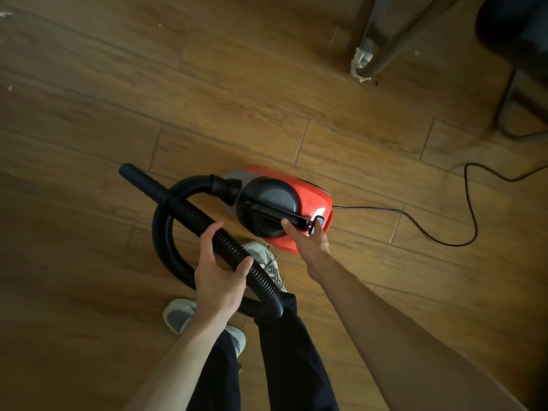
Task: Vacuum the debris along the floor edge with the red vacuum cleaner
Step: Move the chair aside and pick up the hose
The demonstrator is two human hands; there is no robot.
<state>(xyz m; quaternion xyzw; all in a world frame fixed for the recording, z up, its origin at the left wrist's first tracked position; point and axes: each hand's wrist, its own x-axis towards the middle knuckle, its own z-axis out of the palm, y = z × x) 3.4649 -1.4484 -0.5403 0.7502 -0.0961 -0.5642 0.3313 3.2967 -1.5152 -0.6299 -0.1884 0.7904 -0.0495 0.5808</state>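
Legend: the red vacuum cleaner (314, 200) is lying low over the wooden floor (89, 114), just ahead of the feet. The right hand (311, 244) is gripping the rear of its rigid handle (272, 213), probably the soundest hold for a compact, weighty body. The left hand (219, 277) is curling round the ribbed hose (189, 212), which will likely flex and swing.

Your wood floor (89, 114) carries: red vacuum cleaner (312, 198), centre; black cord (367, 207), 3 o'clock; pale scraps (5, 14), 10 o'clock; metal legs (394, 47), 1 o'clock.
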